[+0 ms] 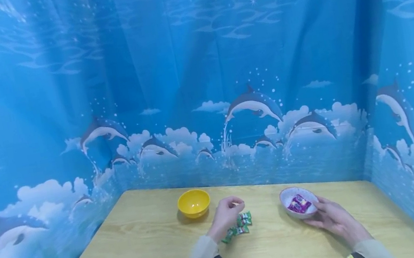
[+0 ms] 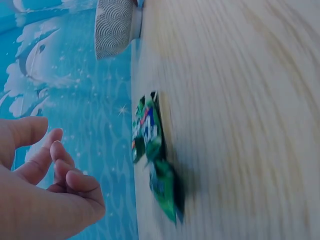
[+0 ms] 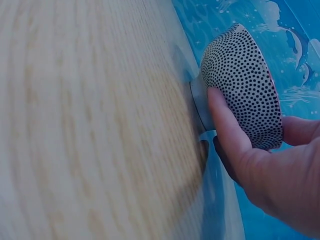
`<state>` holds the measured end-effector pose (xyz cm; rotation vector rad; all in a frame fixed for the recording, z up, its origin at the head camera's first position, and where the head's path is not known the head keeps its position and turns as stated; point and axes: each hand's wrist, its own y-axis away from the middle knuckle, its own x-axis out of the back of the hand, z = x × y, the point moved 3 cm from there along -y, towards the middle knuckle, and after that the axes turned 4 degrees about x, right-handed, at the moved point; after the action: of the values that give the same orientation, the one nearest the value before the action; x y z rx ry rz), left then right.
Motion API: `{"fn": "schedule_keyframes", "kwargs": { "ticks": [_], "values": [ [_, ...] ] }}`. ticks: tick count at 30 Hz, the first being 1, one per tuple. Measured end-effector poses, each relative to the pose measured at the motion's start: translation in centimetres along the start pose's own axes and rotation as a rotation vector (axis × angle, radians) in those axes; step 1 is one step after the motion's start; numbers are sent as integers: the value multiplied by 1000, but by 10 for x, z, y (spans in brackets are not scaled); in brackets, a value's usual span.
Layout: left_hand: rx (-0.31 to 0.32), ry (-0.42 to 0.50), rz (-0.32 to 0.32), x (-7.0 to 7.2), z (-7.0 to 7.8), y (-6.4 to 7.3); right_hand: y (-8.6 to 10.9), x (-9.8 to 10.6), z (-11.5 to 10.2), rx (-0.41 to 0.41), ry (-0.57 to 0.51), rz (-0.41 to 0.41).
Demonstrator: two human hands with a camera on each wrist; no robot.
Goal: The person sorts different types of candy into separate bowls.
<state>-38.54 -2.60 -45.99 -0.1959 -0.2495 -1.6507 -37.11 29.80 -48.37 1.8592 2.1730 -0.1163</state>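
Note:
My right hand (image 1: 335, 219) grips a small bowl (image 3: 245, 85) with a dotted outside, fingers low near its foot and thumb at the rim. Purple candy packets (image 1: 299, 204) lie inside that bowl. My left hand (image 1: 226, 214) hovers over several green candy packets (image 1: 244, 219) on the table, its fingers loosely bent and nothing between them. In the left wrist view, those green packets (image 2: 152, 127) lie apart from the fingertips (image 2: 56, 135). Part of the green group is hidden behind the left hand in the head view.
A yellow bowl (image 1: 194, 204) stands on the wooden table (image 1: 135, 241), left of and beyond my left hand. Blue dolphin-print curtains (image 1: 198, 75) hang around the table's back and sides.

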Motion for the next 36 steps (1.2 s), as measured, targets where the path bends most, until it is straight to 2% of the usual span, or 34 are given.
{"fn": "schedule_keyframes", "kwargs": {
  "ticks": [6,15,26,28,36],
  "values": [
    [3,34,22,18,-6,2,1,0,-1,0,7,23],
    [28,-4,76,39,-11,4,2,0,0,-1,3,32],
    [-22,33,311,73,-18,2,3,1,-2,-6,25,80],
    [-15,35,345,78,-20,2,3,1,-3,-5,38,88],
    [21,-54,521,97,-23,3,5,1,-6,-3,57,107]
  ]
}}
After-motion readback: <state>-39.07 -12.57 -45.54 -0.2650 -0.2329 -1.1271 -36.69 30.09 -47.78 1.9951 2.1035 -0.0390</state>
